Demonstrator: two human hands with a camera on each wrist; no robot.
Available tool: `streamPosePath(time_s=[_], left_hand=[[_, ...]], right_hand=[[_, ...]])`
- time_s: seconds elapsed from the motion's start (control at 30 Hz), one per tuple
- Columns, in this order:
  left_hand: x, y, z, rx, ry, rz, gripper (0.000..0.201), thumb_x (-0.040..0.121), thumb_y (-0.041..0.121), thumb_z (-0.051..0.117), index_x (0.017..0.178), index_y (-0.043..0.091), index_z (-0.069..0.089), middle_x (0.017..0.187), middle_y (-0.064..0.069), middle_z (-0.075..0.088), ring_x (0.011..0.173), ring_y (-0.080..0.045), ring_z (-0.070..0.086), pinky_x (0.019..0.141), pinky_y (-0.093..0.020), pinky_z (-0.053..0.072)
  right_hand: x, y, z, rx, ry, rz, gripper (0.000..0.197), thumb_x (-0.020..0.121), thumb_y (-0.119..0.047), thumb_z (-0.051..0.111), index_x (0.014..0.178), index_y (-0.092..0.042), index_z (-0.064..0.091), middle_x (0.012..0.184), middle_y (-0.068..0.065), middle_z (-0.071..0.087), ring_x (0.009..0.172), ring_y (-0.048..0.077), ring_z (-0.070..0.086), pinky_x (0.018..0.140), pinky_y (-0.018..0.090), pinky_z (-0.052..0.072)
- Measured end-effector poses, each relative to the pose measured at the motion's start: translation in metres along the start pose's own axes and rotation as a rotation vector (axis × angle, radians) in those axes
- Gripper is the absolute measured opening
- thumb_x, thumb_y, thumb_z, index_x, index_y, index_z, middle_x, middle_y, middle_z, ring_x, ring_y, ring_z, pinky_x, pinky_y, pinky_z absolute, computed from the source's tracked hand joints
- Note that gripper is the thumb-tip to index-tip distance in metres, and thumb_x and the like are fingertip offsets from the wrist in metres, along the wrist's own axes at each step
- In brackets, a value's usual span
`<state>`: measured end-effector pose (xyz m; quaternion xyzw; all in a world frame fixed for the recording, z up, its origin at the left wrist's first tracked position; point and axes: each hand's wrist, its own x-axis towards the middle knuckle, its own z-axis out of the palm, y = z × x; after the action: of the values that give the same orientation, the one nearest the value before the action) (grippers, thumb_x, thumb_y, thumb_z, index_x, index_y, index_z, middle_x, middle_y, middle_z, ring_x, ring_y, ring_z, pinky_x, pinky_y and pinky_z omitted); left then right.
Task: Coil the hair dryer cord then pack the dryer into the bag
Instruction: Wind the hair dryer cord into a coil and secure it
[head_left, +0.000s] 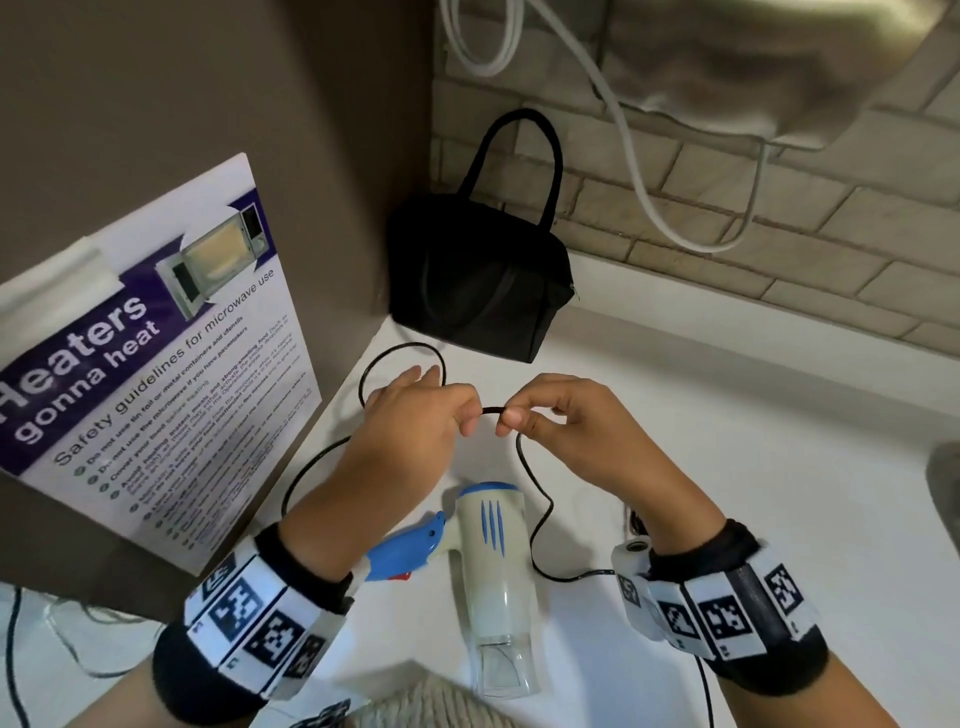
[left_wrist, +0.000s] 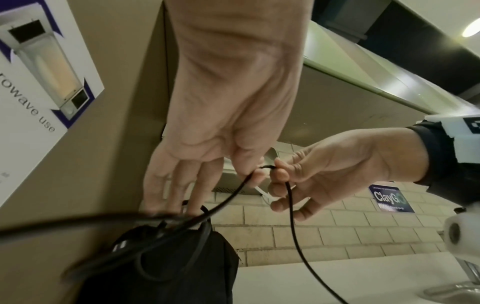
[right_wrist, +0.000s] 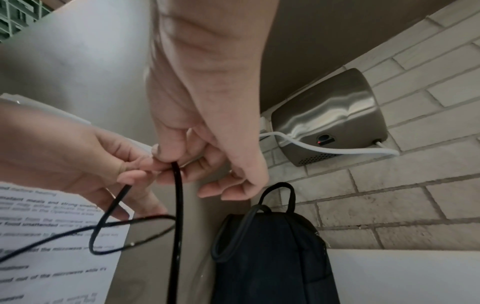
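Above the white table (head_left: 727, 415), in the head view, the left hand (head_left: 415, 415) and right hand (head_left: 566, 415) meet, each pinching the black cord (head_left: 524, 462) between thumb and forefinger, with a short span of it stretched between them. One loose loop arcs behind the left hand; the rest trails in slack curves over the table, so coiling looks barely begun. The hair dryer (head_left: 493, 561) lies flat just below the hands, outside the black bag (head_left: 483, 280), which stands in the corner against the brick wall, well apart from the dryer.

From the left wrist, the left hand (left_wrist: 221, 127) pinches the cord (left_wrist: 293, 218) at thumb and forefinger, its other fingers straight. The right hand (left_wrist: 337, 164) grips the cord beside it, and the bag (left_wrist: 168, 267) sits below.

From the right wrist, the right hand (right_wrist: 207, 123) nips the cord (right_wrist: 178, 205) with its fingers curled. The left hand (right_wrist: 91, 160) holds a strand that makes one loop. No neat coil exists yet, I judge; winding and packing both remain.
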<state>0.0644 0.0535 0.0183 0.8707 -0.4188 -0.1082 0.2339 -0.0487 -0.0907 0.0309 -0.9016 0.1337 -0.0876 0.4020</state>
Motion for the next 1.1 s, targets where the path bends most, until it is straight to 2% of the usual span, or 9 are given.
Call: streamPosePath(time_s=[0.17,0.37,0.47,0.63,0.77,0.87,0.93,1.0,1.1], left_hand=[[-0.004,0.003,-0.012,-0.019,0.041,0.038,0.029,0.089,0.002,0.045,0.071,0.026,0.045,0.149,-0.006,0.034,0.125,-0.028,0.042,0.094,-0.032,0.036],[-0.010,-0.001,-0.019,-0.540,0.203,0.127,0.034,0.095,0.002,0.046,0.066,0.015,0.057,0.118,0.012,0.062,0.093,0.011,0.055,0.077,-0.005,0.036],[-0.012,-0.001,-0.026,-0.696,0.220,0.113,0.028,0.095,0.013,0.044,0.078,0.001,0.062,0.113,0.011,0.067,0.098,0.002,0.060,0.086,-0.014,0.042],[-0.025,-0.007,-0.060,-0.892,0.311,0.012,0.048,0.099,0.007,0.038,0.085,0.036,0.073,0.105,0.001,0.072,0.099,-0.024,0.062,0.103,-0.043,0.041],[-0.032,-0.010,-0.078,-0.971,0.330,-0.054,0.062,0.099,0.001,0.033,0.059,0.032,0.069,0.095,-0.006,0.070,0.092,-0.015,0.062,0.100,-0.034,0.043],[-0.034,-0.019,-0.068,-0.609,0.328,-0.142,0.045,0.098,0.012,0.039,0.066,0.027,0.066,0.083,0.007,0.074,0.082,-0.004,0.062,0.084,-0.022,0.045],[-0.030,-0.029,-0.051,-0.207,0.400,-0.114,0.031,0.098,0.021,0.040,0.082,0.019,0.066,0.087,-0.004,0.070,0.085,-0.020,0.061,0.076,-0.031,0.044],[-0.025,-0.032,-0.034,0.117,0.396,-0.056,0.036,0.090,0.028,0.041,0.105,0.005,0.065,0.101,-0.019,0.067,0.094,-0.040,0.060,0.080,-0.047,0.046],[-0.015,-0.019,-0.001,0.350,0.298,0.101,0.050,0.087,0.038,0.049,0.125,0.007,0.057,0.122,-0.013,0.063,0.114,-0.035,0.053,0.091,-0.052,0.036]], right_hand=[[0.001,-0.005,0.005,-0.061,0.062,-0.063,0.017,0.090,-0.021,0.063,0.076,-0.022,0.073,0.077,-0.017,0.067,0.085,-0.013,0.052,0.080,0.002,0.033],[0.008,0.005,0.011,-0.129,0.095,-0.036,0.034,0.091,-0.028,0.057,0.063,-0.046,0.059,0.086,-0.033,0.067,0.105,0.009,0.054,0.095,0.048,0.040],[0.009,0.008,0.010,-0.166,0.083,0.019,0.029,0.090,-0.029,0.060,0.063,-0.041,0.061,0.095,-0.029,0.067,0.104,-0.005,0.040,0.094,0.038,0.030],[0.009,0.035,0.018,-0.274,0.130,0.116,0.021,0.088,-0.031,0.063,0.067,-0.032,0.068,0.085,-0.026,0.066,0.101,-0.010,0.038,0.083,0.034,0.022],[0.008,0.056,0.030,-0.361,0.177,0.150,0.028,0.088,-0.015,0.061,0.066,-0.031,0.067,0.078,-0.022,0.068,0.090,-0.016,0.038,0.075,0.033,0.019],[0.006,0.060,0.037,-0.412,0.178,0.216,0.032,0.087,-0.008,0.054,0.068,-0.030,0.067,0.080,-0.019,0.069,0.090,0.001,0.038,0.074,0.033,0.020],[0.004,0.058,0.036,-0.402,0.153,0.240,0.032,0.089,-0.008,0.052,0.071,-0.030,0.068,0.082,-0.018,0.069,0.095,0.008,0.040,0.075,0.034,0.022],[0.002,0.053,0.031,-0.400,0.140,0.210,0.031,0.091,-0.012,0.054,0.071,-0.032,0.068,0.075,-0.020,0.064,0.096,0.007,0.040,0.077,0.033,0.023],[0.001,0.036,0.024,-0.407,0.134,0.116,0.025,0.093,-0.023,0.056,0.074,-0.032,0.069,0.069,-0.022,0.057,0.096,0.005,0.038,0.080,0.033,0.022]])
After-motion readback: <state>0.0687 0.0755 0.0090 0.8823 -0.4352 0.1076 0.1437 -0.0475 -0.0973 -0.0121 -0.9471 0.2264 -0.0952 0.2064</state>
